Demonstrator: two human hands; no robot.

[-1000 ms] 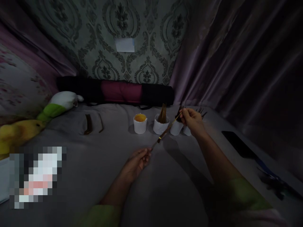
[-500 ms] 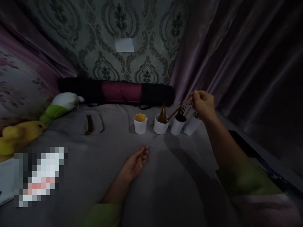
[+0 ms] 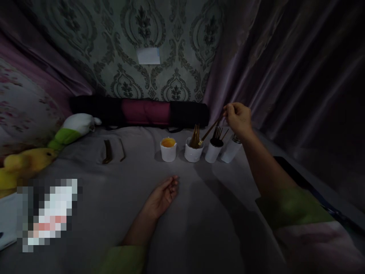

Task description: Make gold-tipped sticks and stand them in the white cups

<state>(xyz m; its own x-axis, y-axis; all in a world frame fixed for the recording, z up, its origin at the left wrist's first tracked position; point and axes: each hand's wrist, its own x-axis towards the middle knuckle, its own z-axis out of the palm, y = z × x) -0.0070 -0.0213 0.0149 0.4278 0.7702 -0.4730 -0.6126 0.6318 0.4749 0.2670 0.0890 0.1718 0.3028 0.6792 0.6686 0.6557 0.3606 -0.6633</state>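
My right hand (image 3: 239, 116) is closed in a pinch on the upper end of a thin brown stick (image 3: 209, 131) with a pale golden lower end. The stick slants down to the left, and its tip is at the right rim of a white cup (image 3: 194, 154). A bunch of golden-brown sticks (image 3: 196, 136) stands in that cup. Just to the right, a white container (image 3: 213, 153) with a dark opening holds several thin dark sticks (image 3: 218, 133). My left hand (image 3: 164, 196) rests on the grey sheet, empty, its fingers loosely curled.
A white cup with orange-yellow contents (image 3: 168, 152) stands left of the stick cup. Another white container (image 3: 230, 151) is at the right. Farther left are two dark bent pieces (image 3: 107, 152), plush toys (image 3: 74, 127) and a long black-and-maroon bag (image 3: 146, 112) along the wall.
My right hand has moved slightly left and up with the stick. Its golden tip is a little higher at the cup's rim. The left hand stays about where it was.
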